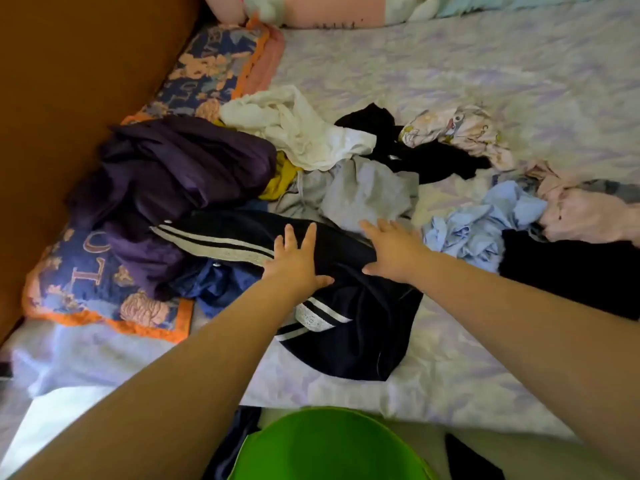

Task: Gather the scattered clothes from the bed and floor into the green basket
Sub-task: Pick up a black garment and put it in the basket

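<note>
A heap of clothes lies across the bed. Nearest me is a navy garment with white stripes (353, 327). My left hand (298, 261) rests flat on it, fingers spread. My right hand (391, 247) hovers open over its upper edge, next to a grey garment (367, 188). Around them lie a purple garment (173, 178), a white one (298, 129), a black one (415, 154), a light blue shirt (481, 223), a pink patterned piece (460, 129) and pale pink cloth (581, 209). The green basket (329, 448) stands on the floor just below the bed edge.
A blue-and-orange patterned blanket (79, 271) runs along the left beside a brown wall (69, 81). Dark cloth (575, 268) lies at the right. Dark clothes (235, 441) sit on the floor beside the basket. Pillows and a plush toy (311, 8) line the far end.
</note>
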`<state>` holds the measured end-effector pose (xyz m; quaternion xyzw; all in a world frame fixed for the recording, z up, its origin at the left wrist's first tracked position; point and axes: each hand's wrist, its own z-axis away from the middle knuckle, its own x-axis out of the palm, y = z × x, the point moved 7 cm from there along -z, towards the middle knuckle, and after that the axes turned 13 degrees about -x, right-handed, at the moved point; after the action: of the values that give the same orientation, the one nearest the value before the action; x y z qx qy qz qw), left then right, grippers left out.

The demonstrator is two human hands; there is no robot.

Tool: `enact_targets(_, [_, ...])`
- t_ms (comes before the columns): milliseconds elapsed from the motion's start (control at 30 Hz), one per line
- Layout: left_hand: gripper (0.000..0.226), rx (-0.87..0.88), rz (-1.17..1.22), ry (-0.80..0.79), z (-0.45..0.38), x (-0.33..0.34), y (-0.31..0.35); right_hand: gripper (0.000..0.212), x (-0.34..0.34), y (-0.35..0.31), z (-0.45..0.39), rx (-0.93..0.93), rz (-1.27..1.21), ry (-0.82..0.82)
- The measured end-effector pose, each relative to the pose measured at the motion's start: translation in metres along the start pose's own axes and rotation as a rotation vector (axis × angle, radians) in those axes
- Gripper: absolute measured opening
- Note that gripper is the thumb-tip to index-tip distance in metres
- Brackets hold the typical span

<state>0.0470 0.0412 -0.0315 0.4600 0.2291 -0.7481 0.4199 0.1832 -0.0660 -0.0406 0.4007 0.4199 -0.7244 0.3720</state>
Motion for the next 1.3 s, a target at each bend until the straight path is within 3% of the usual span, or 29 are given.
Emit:
enact_targets(200, [0.104, -0.073, 0.035, -0.094, -0.016, 0.072, -0.012, 0.094, 0.089, 0.035, -0.007, 0.068, -0.085, -0.171])
enact_targets(434, [0.099, -0.085, 0.164, -0.210, -0.036, 0.141, -0.002, 0.090, 0.156, 0.084, -0.027, 0.166, -0.136, -0.256])
enact_targets(567, [0.095, -0.121, 0.285, -0.247, -0.042, 0.166, 0.000, 0.074, 0.176, 0.116, -0.043, 0.303, -0.120, -0.195])
enact_targets(734, [0.088, -0.171, 0.335, -0.277, -0.037, 0.185, 0.000, 0.071, 0.187, 0.131, -0.051, 0.470, -0.434, -0.015])
enact_targets(867, [0.080, -0.226, 0.438, -0.298, -0.035, 0.183, 0.000, 0.050, 0.181, 0.088, -0.048, 0.285, -0.791, 0.109])
enact_targets(1001, [0.076, -0.310, 0.674, -0.204, -0.036, 0.164, -0.002, 0.054, 0.158, 0.019, -0.029, -0.030, -0.965, 0.203])
enact_targets(1134, [0.081, -0.387, 0.815, -0.053, -0.020, 0.141, -0.013, 0.022, 0.168, -0.045, 0.005, -0.196, -1.043, -0.056])
enact_targets(1301, [0.038, -0.555, 0.911, -0.003, -0.004, 0.148, -0.062, 0.034, 0.179, -0.069, 0.041, -0.271, -1.068, -0.380])
